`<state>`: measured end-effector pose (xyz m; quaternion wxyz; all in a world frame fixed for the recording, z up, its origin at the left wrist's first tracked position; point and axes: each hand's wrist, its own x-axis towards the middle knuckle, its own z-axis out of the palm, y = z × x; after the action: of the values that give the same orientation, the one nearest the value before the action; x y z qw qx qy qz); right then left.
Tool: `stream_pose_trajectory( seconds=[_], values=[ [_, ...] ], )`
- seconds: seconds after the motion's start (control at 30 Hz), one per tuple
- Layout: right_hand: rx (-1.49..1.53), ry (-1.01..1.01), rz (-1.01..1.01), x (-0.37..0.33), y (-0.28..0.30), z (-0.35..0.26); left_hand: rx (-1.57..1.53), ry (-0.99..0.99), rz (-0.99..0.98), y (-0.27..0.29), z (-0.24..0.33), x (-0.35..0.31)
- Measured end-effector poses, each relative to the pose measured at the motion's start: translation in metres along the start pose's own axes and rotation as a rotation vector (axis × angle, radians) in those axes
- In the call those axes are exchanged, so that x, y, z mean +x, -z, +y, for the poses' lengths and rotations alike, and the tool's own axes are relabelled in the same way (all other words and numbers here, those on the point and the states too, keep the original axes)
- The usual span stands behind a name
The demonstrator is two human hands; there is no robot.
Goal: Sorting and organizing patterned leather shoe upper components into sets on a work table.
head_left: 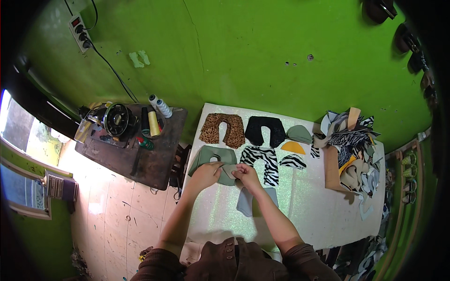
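Note:
Both my hands are over the left part of the pale table, above a sage-green U-shaped cut piece (228, 154). Between them is a small pale grey-beige piece of material (229, 171). My right hand (247, 176) pinches its right end with closed fingers. My left hand (205, 175) has its fingers closed at the left end. Just right of them lies a zebra-striped U-shaped piece (271, 164). Farther back are a leopard-print U-shaped piece (211, 128) and a black one (255, 132). A grey piece (244, 203) lies partly under my right forearm.
Half-round pieces in green (299, 134), yellow (293, 148) and zebra print (293, 161) lie right of the U shapes. A cardboard box (332, 171) overflows with scraps. At left, a dark table (164, 150) carries a sewing machine (117, 120) and thread cones (153, 123).

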<state>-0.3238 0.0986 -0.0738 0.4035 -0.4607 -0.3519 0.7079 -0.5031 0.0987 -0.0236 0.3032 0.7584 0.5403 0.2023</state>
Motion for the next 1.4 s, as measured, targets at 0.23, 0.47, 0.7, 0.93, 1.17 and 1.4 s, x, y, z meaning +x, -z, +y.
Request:
stream_pose_trajectory(
  seconds=[0.23, 0.47, 0.7, 0.93, 1.17, 1.4],
  values=[
    [-0.401, 0.135, -0.123, -0.015, -0.008, 0.0, 0.009, 0.137, 0.047, 0.008, 0.01, 0.004],
    [-1.313, 0.81, -0.155, -0.037, -0.019, 0.0, 0.067, 0.093, -0.052, 0.001, 0.014, 0.001],
    [-1.288, 0.802, -0.061, -0.041, -0.009, 0.01, 0.369, -0.078, 0.076, -0.04, 0.004, -0.024],
    [-1.138, 0.92, 0.209, -0.023, -0.026, -0.007, 0.591, -0.042, 0.321, -0.026, 0.006, -0.011],
    [-1.574, 0.642, 0.095, -0.005, -0.036, 0.027, 0.807, 0.007, 0.238, -0.025, -0.05, -0.023],
    [-1.495, 0.685, 0.094, -0.008, -0.023, 0.023, 0.906, 0.07, 0.194, -0.03, -0.029, -0.017]
  ],
)
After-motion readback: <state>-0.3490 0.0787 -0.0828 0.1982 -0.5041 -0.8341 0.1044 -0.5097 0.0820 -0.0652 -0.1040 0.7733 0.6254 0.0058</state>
